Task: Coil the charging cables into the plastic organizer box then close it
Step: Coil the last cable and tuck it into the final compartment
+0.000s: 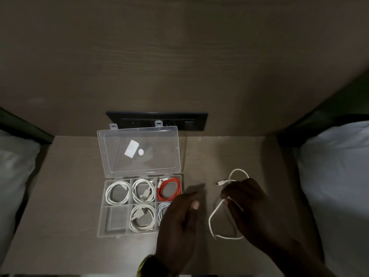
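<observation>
A clear plastic organizer box (103, 220) lies on the table with its lid (139, 149) swung open toward the wall. Its compartments hold coiled white cables (117, 192) and one red cable (169, 191); the front-left compartment is empty. To the right of the box a loose white cable (214, 214) lies partly looped on the table. My right hand (251, 206) pinches this cable near its middle. My left hand (179, 218) hovers over the box's front-right corner, fingers apart and holding nothing, and hides part of that compartment.
The wooden table (65, 196) sits between two beds with white bedding (335, 176). A black socket panel (157, 119) is set in the wall just behind the box lid.
</observation>
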`<control>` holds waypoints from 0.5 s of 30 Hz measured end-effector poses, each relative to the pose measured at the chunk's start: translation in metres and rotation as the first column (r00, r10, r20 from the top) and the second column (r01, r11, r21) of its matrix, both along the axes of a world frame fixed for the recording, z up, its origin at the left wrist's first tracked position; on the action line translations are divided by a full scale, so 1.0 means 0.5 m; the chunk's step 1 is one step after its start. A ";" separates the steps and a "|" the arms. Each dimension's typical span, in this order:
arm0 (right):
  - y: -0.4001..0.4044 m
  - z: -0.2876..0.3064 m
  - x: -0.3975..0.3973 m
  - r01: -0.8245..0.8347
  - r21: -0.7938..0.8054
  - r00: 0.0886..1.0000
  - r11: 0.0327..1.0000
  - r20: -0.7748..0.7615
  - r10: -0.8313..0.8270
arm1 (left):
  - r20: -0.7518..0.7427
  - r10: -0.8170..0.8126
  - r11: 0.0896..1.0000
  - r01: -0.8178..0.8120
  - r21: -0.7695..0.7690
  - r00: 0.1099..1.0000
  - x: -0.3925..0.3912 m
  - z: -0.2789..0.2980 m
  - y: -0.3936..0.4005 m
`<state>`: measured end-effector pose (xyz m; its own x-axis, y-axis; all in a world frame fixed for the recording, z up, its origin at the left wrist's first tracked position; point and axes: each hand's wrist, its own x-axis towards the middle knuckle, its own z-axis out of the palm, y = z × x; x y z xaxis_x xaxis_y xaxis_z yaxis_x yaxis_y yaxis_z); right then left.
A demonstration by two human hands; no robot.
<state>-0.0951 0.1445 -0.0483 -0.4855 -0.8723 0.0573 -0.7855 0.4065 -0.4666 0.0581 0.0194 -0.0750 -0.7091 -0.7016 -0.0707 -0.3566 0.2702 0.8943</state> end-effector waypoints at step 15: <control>0.036 0.005 0.062 -0.086 -0.338 0.980 0.937 0.140 0.141 | 0.060 0.085 0.841 -0.104 0.531 0.995 -0.081 0.006 -0.001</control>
